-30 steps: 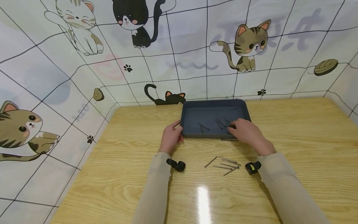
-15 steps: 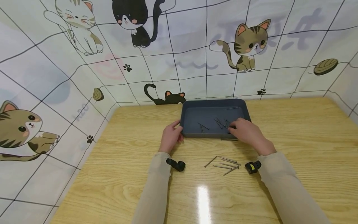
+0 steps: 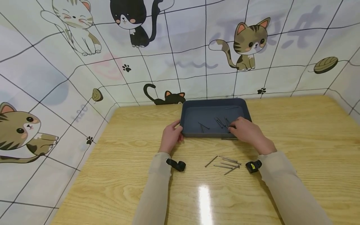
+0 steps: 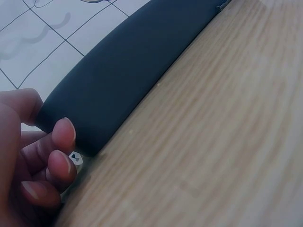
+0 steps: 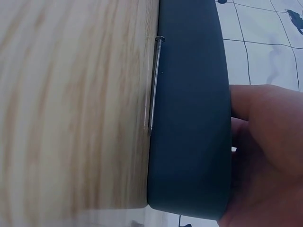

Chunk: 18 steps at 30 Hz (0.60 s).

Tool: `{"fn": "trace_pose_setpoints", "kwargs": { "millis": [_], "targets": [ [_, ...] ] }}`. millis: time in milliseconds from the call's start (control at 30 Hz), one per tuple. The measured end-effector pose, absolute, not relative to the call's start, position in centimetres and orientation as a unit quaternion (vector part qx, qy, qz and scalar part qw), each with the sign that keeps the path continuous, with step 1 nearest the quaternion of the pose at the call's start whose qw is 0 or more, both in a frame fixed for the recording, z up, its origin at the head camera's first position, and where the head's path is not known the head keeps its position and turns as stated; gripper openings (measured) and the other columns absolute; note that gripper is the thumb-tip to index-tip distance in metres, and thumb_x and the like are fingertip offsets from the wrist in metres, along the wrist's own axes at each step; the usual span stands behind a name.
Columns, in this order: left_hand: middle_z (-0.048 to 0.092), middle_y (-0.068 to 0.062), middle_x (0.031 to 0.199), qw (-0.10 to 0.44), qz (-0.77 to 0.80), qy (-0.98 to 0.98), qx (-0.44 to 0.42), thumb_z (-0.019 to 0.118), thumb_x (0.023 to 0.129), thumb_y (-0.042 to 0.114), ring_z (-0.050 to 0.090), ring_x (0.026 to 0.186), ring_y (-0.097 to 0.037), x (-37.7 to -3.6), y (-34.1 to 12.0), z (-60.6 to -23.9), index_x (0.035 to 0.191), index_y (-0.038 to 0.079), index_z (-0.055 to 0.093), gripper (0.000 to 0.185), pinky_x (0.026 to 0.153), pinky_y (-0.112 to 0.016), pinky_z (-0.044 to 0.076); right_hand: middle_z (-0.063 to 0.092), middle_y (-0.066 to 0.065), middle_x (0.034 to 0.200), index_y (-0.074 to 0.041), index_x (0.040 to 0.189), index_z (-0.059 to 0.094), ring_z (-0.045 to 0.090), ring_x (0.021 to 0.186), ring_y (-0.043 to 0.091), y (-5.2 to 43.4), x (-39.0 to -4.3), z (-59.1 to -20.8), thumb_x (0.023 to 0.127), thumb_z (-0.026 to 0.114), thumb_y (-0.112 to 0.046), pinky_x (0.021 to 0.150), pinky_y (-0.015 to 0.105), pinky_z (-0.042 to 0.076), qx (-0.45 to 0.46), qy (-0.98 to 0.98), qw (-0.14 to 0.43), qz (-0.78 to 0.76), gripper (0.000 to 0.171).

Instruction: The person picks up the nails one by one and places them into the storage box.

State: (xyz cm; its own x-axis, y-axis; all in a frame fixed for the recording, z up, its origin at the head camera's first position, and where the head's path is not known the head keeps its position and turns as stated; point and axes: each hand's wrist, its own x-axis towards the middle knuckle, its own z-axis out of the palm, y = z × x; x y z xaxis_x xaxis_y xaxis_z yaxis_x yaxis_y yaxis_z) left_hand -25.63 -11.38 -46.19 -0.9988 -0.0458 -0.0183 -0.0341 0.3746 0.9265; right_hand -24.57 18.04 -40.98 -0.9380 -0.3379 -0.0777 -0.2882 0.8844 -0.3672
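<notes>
Left hand [image 3: 170, 137]: grip curled on the tray's near-left corner.
Tray [image 3: 197, 112]: on the bench [image 3: 295, 131], nails [image 3: 220, 122] inside.
Right hand [image 3: 247, 132]: over the near wall; grip probably grasping it.
Loose nails [image 3: 225, 164]: near, between the wrists.

I see a dark blue-grey tray [image 3: 242, 106] on a pale wood-grain table [image 3: 295, 140]. Grey nails [image 3: 225, 164] (dull metal); white backdrop [image 3: 56, 62] with cartoon cats.

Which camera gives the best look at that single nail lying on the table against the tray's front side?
The right wrist view: the thin steel nail shows full length, lying along the dark blue plastic tray wall. The head view shows only a faint sliver beside the right hand. The left wrist view does not show it.
</notes>
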Motion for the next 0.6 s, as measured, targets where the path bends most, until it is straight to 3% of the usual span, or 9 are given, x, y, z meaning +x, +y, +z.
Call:
{"fn": "trace_pose_setpoints", "kwargs": {
  "millis": [600],
  "targets": [
    [0.058, -0.009, 0.054, 0.004, -0.564, -0.826, 0.027, 0.046, 0.082, 0.025, 0.052, 0.043, -0.023, -25.63, -11.4, -46.24, 0.126, 0.023, 0.051, 0.044, 0.046, -0.033, 0.044, 0.058, 0.016, 0.106, -0.001, 0.111, 0.061, 0.053, 0.093, 0.031, 18.34, -24.7, -40.68, 0.09, 0.049, -0.02, 0.073, 0.045, 0.042, -0.178, 0.958, 0.071, -0.213, 0.031]
  ]
}}
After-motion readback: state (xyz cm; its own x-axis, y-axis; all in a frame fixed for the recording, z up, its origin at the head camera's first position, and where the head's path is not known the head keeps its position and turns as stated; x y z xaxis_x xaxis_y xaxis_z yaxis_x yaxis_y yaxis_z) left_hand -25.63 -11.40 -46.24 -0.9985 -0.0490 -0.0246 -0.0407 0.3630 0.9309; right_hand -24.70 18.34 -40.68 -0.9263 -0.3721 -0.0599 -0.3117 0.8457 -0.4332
